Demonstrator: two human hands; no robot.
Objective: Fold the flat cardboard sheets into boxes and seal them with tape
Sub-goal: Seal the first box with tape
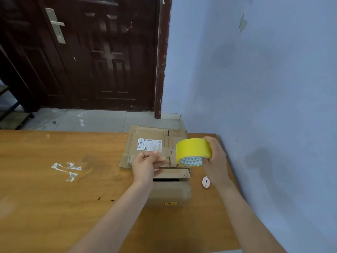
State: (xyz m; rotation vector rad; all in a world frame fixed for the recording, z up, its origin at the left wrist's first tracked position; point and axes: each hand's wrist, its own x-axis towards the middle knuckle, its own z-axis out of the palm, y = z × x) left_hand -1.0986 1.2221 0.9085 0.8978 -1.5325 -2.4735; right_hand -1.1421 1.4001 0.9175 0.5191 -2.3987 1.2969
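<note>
Tape (193, 149) gripped in right hand (216, 157) at centre right, clear strip end pinched in left hand (145, 164) — drawn out above box (171, 189) at lower centre, flaps not yet sealed — next, probably laying strip along seam.

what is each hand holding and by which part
The right hand grips the yellow tape roll around its outer rim. The left hand pinches the free end of the clear tape strip pulled from it.

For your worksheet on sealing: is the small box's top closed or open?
Open: a dark gap shows under the box top flap, and the tape is above it in the hands.
</note>
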